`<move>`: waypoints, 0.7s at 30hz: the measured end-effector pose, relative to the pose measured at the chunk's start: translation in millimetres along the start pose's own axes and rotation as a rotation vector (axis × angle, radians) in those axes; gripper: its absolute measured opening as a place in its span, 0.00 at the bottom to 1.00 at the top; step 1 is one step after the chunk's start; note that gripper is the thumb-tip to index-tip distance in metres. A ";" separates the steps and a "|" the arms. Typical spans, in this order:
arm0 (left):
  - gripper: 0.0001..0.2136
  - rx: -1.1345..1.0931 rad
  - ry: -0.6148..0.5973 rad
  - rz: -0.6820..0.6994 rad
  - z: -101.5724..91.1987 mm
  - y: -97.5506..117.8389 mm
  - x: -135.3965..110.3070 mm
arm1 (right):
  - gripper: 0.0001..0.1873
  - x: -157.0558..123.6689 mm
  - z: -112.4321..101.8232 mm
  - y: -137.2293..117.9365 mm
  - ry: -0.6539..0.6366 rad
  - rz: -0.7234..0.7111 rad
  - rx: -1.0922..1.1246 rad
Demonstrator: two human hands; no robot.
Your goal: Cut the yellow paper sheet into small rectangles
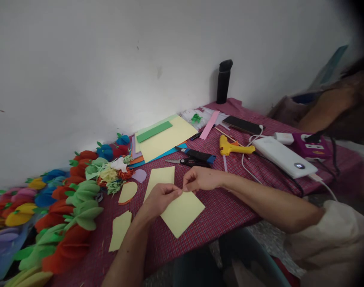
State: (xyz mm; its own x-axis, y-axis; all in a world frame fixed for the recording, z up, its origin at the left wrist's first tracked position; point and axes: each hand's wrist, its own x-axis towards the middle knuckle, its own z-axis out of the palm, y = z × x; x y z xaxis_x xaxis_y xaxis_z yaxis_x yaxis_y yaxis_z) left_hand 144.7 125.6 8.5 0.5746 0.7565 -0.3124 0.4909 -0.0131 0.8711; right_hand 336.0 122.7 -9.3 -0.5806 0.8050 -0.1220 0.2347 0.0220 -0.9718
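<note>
My left hand (159, 198) and my right hand (198, 179) meet over a pale yellow paper sheet (182, 213) lying on the red checked tablecloth (226, 207). Both hands pinch at the sheet's upper edge, fingertips almost touching each other. A second yellow piece (161, 176) lies just behind the hands. Two cut yellow scraps lie to the left, one rounded (128, 192) and one longer (120, 230).
Paper flowers and fruit shapes (65, 207) pile along the left. Behind lie scissors (184, 161), a yellow glue gun (234, 148), stacked coloured sheets (165, 137), a white power bank (283, 156), a phone (241, 124) and a black bottle (224, 81). Another person (334, 107) sits at the right.
</note>
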 end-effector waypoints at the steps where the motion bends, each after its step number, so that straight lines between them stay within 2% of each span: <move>1: 0.13 -0.009 0.000 -0.014 -1.2 -0.4 -0.4 | 0.09 -0.7 -2.8 -0.4 0.003 0.013 0.011; 5: 0.12 -0.019 0.050 0.001 -15.9 -1.9 -4.3 | 0.08 -7.7 -21.4 -6.4 0.069 0.050 0.047; 9: 0.11 0.055 0.218 0.021 -34.4 -1.9 -7.9 | 0.07 -14.6 -32.9 -13.3 0.117 0.037 0.087; 11: 0.10 0.061 0.326 0.048 -35.2 -0.1 -7.5 | 0.07 -15.3 -31.2 -15.4 0.105 0.044 0.103; 13: 0.11 0.010 0.360 0.104 -28.6 2.5 -5.8 | 0.08 -14.3 -26.4 -16.3 0.083 0.056 0.116; 15: 0.12 -0.032 0.247 0.131 -18.2 4.6 -4.1 | 0.09 -12.7 -21.6 -16.3 0.062 0.068 0.131; 18: 0.13 -0.002 0.014 0.074 -6.1 5.2 -3.1 | 0.10 -11.3 -18.3 -15.6 0.056 0.080 0.132; 21: 0.16 0.030 -0.034 0.024 -3.4 3.6 -3.7 | 0.11 -11.3 -17.8 -14.7 0.050 0.042 0.065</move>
State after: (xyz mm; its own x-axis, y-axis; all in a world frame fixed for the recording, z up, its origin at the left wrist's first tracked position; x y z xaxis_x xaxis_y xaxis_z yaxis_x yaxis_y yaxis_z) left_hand 142.0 125.0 14.1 0.6080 0.7331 -0.3047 0.4962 -0.0513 0.8667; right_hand 353.0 123.8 10.0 -0.5311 0.8332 -0.1539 0.2056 -0.0495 -0.9774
